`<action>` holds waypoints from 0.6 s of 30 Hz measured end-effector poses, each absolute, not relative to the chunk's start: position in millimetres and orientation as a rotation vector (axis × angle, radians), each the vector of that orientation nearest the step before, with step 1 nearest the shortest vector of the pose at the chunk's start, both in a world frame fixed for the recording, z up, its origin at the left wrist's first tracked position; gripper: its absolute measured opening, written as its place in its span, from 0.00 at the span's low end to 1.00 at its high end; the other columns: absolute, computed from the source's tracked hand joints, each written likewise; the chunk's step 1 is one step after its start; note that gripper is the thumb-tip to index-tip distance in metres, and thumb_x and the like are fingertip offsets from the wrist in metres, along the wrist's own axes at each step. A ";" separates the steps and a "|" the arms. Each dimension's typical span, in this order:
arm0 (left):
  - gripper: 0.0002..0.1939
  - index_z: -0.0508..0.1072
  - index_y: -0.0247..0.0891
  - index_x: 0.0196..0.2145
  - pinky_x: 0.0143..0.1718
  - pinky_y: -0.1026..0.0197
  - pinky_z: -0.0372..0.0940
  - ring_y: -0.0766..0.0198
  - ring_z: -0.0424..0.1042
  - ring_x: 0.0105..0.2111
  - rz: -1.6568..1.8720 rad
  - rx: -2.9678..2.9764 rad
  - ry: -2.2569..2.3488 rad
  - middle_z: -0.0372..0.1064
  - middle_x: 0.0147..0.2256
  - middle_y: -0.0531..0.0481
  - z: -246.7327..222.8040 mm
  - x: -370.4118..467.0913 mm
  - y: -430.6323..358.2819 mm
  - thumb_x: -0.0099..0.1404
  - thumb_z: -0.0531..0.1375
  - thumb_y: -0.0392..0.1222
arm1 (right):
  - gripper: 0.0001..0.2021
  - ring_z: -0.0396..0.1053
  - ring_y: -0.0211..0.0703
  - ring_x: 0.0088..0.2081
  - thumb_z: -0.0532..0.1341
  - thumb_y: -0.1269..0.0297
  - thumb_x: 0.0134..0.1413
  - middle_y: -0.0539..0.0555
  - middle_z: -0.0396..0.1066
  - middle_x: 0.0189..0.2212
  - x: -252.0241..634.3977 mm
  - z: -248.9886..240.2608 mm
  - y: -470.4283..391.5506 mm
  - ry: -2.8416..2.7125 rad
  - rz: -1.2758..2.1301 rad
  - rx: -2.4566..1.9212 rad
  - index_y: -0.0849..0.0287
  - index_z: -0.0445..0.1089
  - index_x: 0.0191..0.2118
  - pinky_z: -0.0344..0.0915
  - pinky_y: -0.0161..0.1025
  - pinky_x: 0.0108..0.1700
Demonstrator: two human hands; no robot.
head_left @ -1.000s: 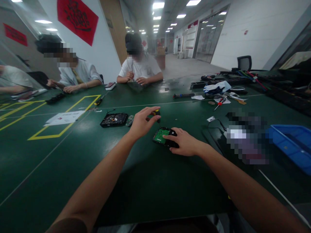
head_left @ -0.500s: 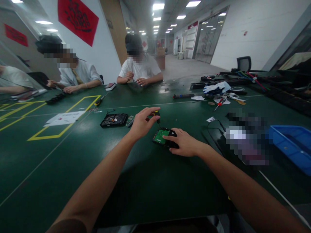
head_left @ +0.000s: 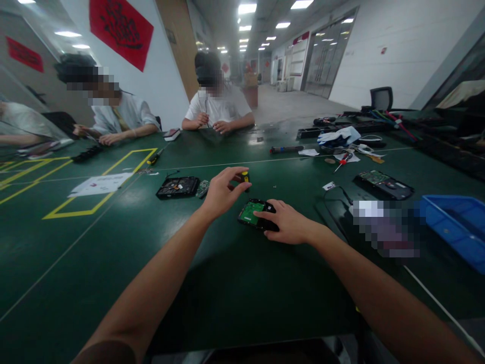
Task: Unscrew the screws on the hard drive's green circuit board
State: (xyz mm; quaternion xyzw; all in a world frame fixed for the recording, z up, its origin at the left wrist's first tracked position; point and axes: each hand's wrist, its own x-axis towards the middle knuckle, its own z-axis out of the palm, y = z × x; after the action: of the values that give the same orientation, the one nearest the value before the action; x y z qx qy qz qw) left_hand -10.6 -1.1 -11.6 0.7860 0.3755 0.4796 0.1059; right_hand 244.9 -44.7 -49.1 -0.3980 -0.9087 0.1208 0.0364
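One hard drive (head_left: 252, 212) lies flat near the middle of the worktop (head_left: 242, 293), its green circuit board facing up in a dark, roughly rectangular housing. Its long axis appears to run left to right, dipping slightly toward the right, where fingers cover that end. The right hand (head_left: 290, 222) straddles the drive, its fingers closed about it: one finger extends over the board, others lie at the far edge, and the thumb is at the near side. The left hand (head_left: 223, 192) pinches the handle of a black-and-yellow tool (head_left: 245, 178) between thumb and fingers, above the drive's far left part; the handle stands roughly upright, its tip too small to make out. To the left lie a black casing (head_left: 178, 187), a small loose circuit board (head_left: 203, 188) just beside it, and white paper (head_left: 100, 184) across a yellow tape outline (head_left: 76, 214). To the right are a second drive (head_left: 384, 184), a pixelated area, and a blue tray (head_left: 454, 222) with a smooth, plastic-looking wall. Farther back rest a red-handled screwdriver (head_left: 344, 160), crumpled blue-and-white cloth (head_left: 339, 136) and coloured cables (head_left: 397, 121). The worktop is smooth, dark green and faintly glossy. Beyond it, people sit before pale walls, a red poster (head_left: 121, 33), glass doors (head_left: 326, 60) and rectangular ceiling lights (head_left: 247, 8).
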 end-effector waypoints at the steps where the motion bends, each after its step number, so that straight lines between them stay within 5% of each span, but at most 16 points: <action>1: 0.21 0.74 0.42 0.56 0.35 0.63 0.75 0.62 0.78 0.43 1.417 2.322 1.111 0.75 0.49 0.45 -10.5 -10.5 -2.0 0.67 0.67 0.41 | 0.36 0.53 0.71 0.67 0.62 0.43 0.61 0.63 0.49 0.69 245.0 -49.4 -44.5 -2.790 0.374 -1.224 0.43 0.57 0.72 0.54 0.67 0.64; 18: 0.23 0.68 0.46 0.64 0.39 0.61 0.75 0.60 0.74 0.47 1.287 2.361 1.006 0.72 0.50 0.44 -5.7 -10.6 -7.7 0.73 0.59 0.39 | 0.36 0.53 0.71 0.67 0.62 0.44 0.60 0.63 0.49 0.69 244.2 -49.0 -45.0 -2.784 0.364 -1.228 0.43 0.57 0.72 0.53 0.66 0.64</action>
State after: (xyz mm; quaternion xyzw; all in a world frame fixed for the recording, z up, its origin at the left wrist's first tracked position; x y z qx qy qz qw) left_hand -10.6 -7.7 -5.7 0.8148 0.3473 0.4441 0.1350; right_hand 244.2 -45.0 -49.0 -0.4004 -0.9078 0.1187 0.0384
